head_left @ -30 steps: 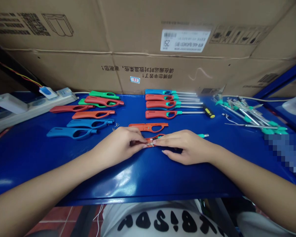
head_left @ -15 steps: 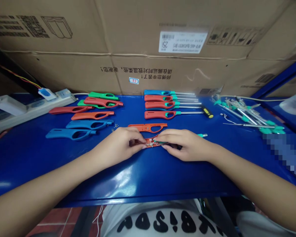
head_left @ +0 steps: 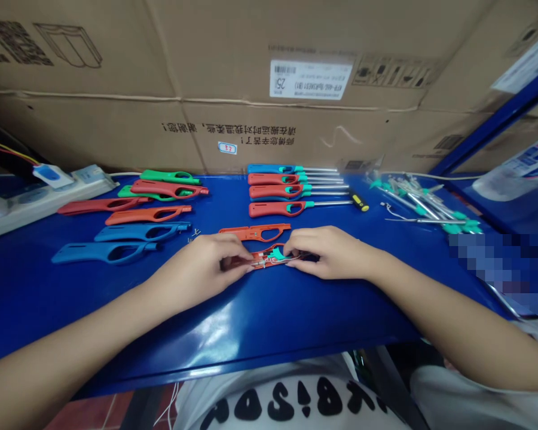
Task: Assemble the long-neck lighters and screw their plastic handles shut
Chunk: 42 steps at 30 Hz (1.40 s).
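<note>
An orange lighter shell half (head_left: pixel 260 264) lies with its inner side up between my hands, white and metal parts and thin wires inside it. A green trigger (head_left: pixel 277 255) sits in its right portion. My left hand (head_left: pixel 206 260) pinches the shell's left end between thumb and fingers. My right hand (head_left: pixel 334 252) is closed at the right end, thumb and fingers around the shell and its wires; its fingers hide the exact contact. Just behind lies a matching orange shell half (head_left: pixel 253 232). Small screws (head_left: pixel 196 233) are scattered beside my left hand.
Several lighters with metal tubes (head_left: pixel 275 209) are lined up at the back, near a black-yellow screwdriver (head_left: pixel 359 200). Metal tubes with green ends (head_left: pixel 439 209) are piled at right. Blue (head_left: pixel 103 253), red and green handles lie at left, before a power strip (head_left: pixel 45 197). A cardboard box (head_left: pixel 233 119) stands behind.
The view has swung right, so things appear further left. More of the green trigger shows now in the shell, and my right fingers have shifted off it toward the right end.
</note>
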Each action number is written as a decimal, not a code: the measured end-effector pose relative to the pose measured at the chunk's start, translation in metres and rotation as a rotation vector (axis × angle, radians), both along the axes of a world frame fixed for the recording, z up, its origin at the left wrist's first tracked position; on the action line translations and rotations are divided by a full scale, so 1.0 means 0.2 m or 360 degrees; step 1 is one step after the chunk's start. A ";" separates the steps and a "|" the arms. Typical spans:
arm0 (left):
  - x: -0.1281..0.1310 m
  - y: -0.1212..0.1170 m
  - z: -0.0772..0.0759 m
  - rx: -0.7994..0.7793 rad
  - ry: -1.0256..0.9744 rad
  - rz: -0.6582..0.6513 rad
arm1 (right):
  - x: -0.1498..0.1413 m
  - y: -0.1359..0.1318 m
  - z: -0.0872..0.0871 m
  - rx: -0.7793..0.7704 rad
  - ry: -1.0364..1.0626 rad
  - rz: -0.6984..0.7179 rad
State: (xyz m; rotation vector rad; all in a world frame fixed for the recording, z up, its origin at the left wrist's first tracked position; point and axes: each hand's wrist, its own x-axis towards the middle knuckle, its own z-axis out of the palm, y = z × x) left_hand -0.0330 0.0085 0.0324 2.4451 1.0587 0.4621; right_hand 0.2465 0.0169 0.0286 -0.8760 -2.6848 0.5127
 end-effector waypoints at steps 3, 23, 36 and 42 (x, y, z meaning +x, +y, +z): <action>0.00 0.00 0.00 0.0279 0.0076 -0.0079 | 0.01 0.00 0.01 0.0028 -0.0038 -0.0001; 0.04 -0.03 -0.09 0.0385 0.0215 -0.0405 | 0.03 0.02 -0.02 -0.0087 0.0158 0.0091; 0.03 -0.02 -0.09 0.0271 0.0169 -0.0410 | 0.01 0.02 -0.01 -0.0063 0.0272 0.0104; 0.04 -0.03 -0.09 0.0268 0.0150 -0.0405 | 0.01 0.01 0.00 -0.0044 0.0233 0.0083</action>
